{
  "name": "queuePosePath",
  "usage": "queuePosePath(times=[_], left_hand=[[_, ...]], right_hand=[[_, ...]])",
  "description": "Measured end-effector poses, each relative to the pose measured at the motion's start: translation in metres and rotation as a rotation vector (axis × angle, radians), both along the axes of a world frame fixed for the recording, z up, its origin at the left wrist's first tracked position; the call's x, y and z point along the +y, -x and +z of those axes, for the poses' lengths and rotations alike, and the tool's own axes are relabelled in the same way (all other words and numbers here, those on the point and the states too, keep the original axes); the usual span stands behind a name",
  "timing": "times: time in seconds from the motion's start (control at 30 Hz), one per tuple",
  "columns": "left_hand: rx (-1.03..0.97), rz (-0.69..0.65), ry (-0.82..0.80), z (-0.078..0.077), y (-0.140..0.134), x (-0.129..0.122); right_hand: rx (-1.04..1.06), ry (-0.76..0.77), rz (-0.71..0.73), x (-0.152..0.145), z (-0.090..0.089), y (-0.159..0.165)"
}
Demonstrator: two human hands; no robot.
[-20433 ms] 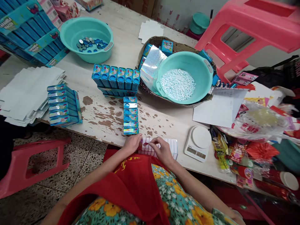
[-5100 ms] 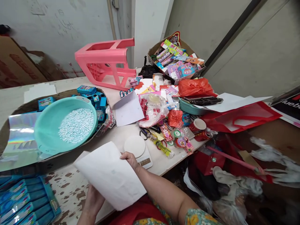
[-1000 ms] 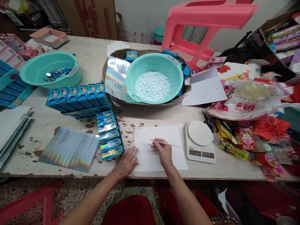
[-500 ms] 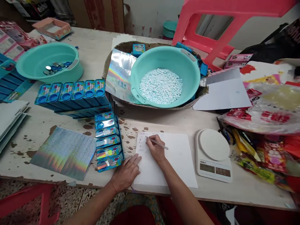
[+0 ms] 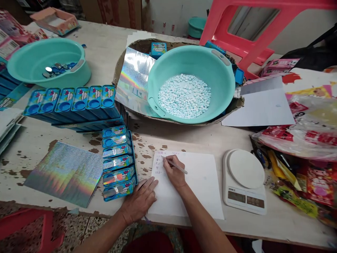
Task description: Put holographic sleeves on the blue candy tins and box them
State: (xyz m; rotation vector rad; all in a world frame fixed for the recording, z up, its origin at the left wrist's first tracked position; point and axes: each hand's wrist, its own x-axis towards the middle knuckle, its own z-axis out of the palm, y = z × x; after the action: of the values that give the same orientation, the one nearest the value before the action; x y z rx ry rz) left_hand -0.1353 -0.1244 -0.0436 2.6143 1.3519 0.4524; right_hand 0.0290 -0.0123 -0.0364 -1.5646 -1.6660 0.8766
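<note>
My right hand (image 5: 175,171) grips a slim pen (image 5: 179,168), its tip on the upper left of a white sheet of paper (image 5: 197,186) that bears a few short handwritten lines. Flat on the sheet's left edge lies my left hand (image 5: 140,200), fingers stretched out and holding nothing. Just beyond its fingertips on the left stands a row of blue candy tins (image 5: 118,162) in an open box. To the right of the paper sits a white kitchen scale (image 5: 244,181).
A teal basin (image 5: 221,95) of pale candies rests in a cardboard box. Another teal basin (image 5: 23,63) holds small metallic pieces. More blue tins (image 5: 79,100) and a holographic sheet (image 5: 65,172) lie left. Candy bags (image 5: 318,182) crowd the right. A pink stool (image 5: 252,42) stands behind.
The view has shifted slightly. My right hand still holds the pen at the written lines, and my left hand stays on the paper's edge.
</note>
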Motion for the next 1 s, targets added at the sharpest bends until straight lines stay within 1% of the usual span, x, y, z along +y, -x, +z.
queuePosePath(times=[0.43,0.73,0.8,0.87,0.93,1.0], left_hand=[[-0.005,0.007,0.011,0.001,-0.001,0.001],[0.0,-0.001,0.006,-0.001,0.0,-0.001],[-0.001,-0.001,0.013,-0.002,0.0,-0.002],[-0.003,0.004,0.025,-0.003,0.0,-0.003],[-0.001,0.009,0.032,-0.004,0.0,-0.003],[0.007,0.004,0.033,-0.004,0.0,-0.003]], right_hand=[[0.004,-0.045,0.021,0.0,-0.003,0.0],[0.023,-0.012,0.017,-0.001,-0.003,0.0],[0.09,0.033,-0.01,-0.001,-0.002,-0.001],[0.235,0.098,-0.064,0.001,0.001,-0.004],[0.401,0.15,-0.134,0.002,0.008,-0.007],[0.493,0.17,-0.205,0.0,0.017,-0.01]])
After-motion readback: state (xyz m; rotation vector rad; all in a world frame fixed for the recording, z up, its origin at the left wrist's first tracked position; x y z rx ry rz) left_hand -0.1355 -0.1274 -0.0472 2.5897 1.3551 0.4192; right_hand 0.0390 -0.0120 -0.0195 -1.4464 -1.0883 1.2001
